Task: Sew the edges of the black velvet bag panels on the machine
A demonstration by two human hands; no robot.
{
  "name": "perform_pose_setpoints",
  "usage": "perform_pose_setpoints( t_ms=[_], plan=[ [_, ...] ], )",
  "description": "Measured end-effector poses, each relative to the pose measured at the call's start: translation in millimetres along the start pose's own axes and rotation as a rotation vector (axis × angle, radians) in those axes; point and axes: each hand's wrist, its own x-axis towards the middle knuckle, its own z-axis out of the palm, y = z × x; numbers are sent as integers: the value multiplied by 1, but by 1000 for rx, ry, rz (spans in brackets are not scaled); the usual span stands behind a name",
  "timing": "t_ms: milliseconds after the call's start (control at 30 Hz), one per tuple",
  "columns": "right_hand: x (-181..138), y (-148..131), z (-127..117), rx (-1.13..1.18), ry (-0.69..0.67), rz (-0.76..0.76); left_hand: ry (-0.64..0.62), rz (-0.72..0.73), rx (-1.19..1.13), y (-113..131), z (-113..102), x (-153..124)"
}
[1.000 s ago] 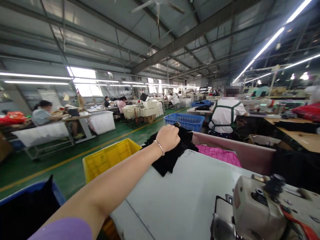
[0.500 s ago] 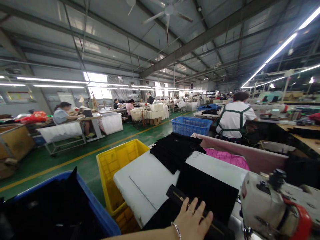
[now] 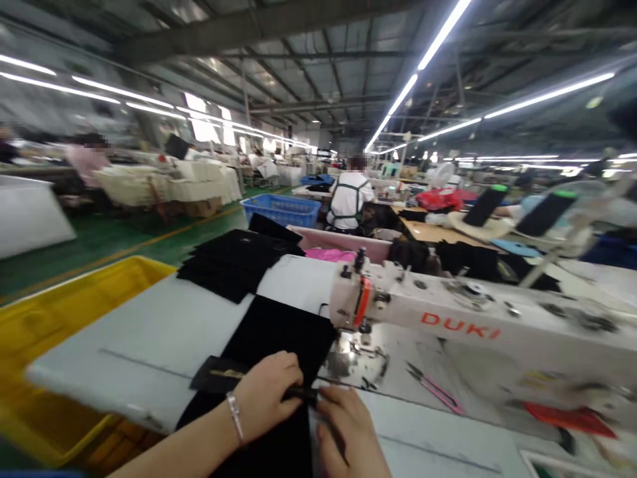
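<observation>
A black strip with a gold-coloured zipper (image 3: 215, 376) lies across a black fabric panel (image 3: 283, 330) on the white sewing table (image 3: 149, 325). Fingers curled, my left hand (image 3: 271, 393) grips the strip near its middle and wears a bracelet at the wrist. My right hand (image 3: 351, 431) pinches the strip's right end, close to the table's front. To the right of both hands stands a white sewing machine (image 3: 448, 318), its needle area just beyond my right hand. Pink-handled thread snips (image 3: 438, 390) rest on the machine bed.
A stack of black fabric pieces (image 3: 233, 262) sits on the table's far left part. Yellow (image 3: 144, 269) and blue (image 3: 283, 207) plastic crates stand on the floor. A co-worker in a white shirt (image 3: 351, 192) sits ahead. Black thread cones (image 3: 486, 206) stand behind the machine.
The view has swung to the right, bringing the whole machine into sight. My right hand has come in onto the strip. My left hand, earlier spread flat on it, now curls around it.
</observation>
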Motion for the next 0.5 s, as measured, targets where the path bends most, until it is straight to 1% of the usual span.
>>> perform_pose_setpoints(
  t_ms=[100, 133, 200, 267, 333, 433, 500],
  plan=[
    [7, -15, -4, 156, 94, 180, -3, -51, -126, 5, -20, 3],
    [10, -21, -8, 191, 132, 210, -4, -71, -180, 7, -30, 3],
    [17, -32, -18, 245, 198, 225, 7, -145, -384, 11, -51, 1],
    [23, -40, -31, 284, 237, 184, 16, -218, -608, 15, -69, -3],
    [28, -44, -45, 307, 237, 113, 5, -269, -749, 17, -80, -8],
    [32, -45, -61, 331, 208, 18, 2, -320, -799, 18, -85, -16],
    [33, -45, -69, 356, 198, -5, 42, -286, -799, 19, -83, -19]
  ],
)
